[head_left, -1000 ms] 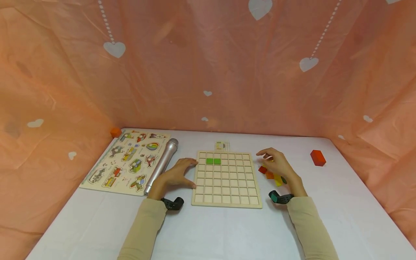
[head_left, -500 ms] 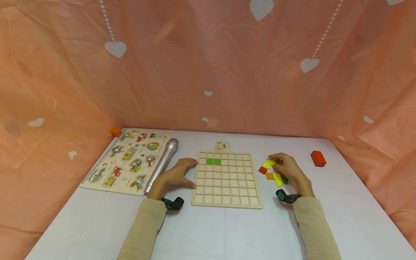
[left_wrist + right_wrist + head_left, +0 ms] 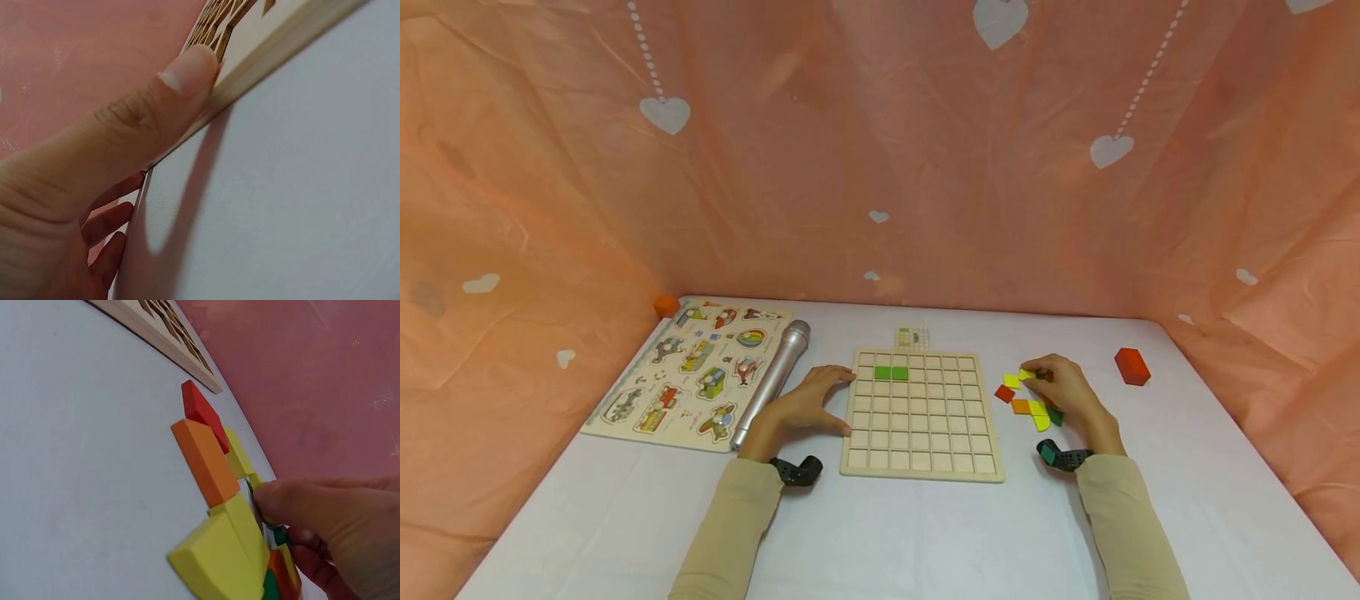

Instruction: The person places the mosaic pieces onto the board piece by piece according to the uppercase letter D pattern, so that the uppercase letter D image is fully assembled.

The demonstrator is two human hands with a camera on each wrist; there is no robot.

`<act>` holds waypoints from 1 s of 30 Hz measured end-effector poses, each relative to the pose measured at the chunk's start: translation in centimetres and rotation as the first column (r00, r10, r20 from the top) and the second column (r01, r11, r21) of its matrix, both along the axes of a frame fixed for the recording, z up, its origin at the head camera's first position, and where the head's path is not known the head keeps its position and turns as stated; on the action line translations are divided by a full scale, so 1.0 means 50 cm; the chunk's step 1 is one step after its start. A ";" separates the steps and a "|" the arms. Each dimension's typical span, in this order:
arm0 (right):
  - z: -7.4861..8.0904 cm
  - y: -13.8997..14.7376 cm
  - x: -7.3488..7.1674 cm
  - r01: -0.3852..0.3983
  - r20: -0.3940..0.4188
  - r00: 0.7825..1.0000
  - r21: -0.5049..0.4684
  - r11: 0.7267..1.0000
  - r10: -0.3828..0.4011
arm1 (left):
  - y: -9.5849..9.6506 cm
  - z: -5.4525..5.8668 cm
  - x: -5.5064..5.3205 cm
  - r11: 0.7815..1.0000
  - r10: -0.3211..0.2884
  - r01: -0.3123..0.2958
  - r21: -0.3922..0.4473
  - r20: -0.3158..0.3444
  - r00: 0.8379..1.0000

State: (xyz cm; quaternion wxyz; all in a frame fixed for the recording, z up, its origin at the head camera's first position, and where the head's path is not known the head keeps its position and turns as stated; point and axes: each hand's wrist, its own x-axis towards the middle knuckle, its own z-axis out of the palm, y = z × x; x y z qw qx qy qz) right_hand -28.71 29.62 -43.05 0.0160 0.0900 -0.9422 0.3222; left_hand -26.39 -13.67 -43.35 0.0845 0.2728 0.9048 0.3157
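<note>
My left hand (image 3: 807, 400) rests at the left edge of a wooden grid board (image 3: 921, 477), thumb and fingers spread along it. In the left wrist view the thumb (image 3: 187, 72) touches the board's rim. Two green squares (image 3: 891, 373) sit side by side in the board's upper left cells. My right hand (image 3: 1063, 390) is over loose coloured blocks right of the board. Its thumb (image 3: 275, 497) touches a yellow block (image 3: 255, 481), and its bent fingers are near a small green block (image 3: 280, 535). Whether it pinches one is hidden.
Nearby lie a red block (image 3: 1004, 393), an orange block (image 3: 1021, 407) and a yellow quarter-round block (image 3: 1042, 422). A patterned card (image 3: 912, 337) is behind the board. At left are a picture puzzle (image 3: 681, 392) and a silver microphone (image 3: 772, 383); a red prism (image 3: 1132, 367) stands at right.
My right hand has moved right, away from the board's side, and settled at the yellow blocks, uncovering several pieces. The left hand and the green squares have stayed put.
</note>
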 end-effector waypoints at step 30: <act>0.014 -0.281 -0.033 -0.321 -0.157 0.943 -0.195 0.927 0.294 | -0.003 0.000 -0.003 1.000 -0.015 0.015 0.013 -0.013 1.000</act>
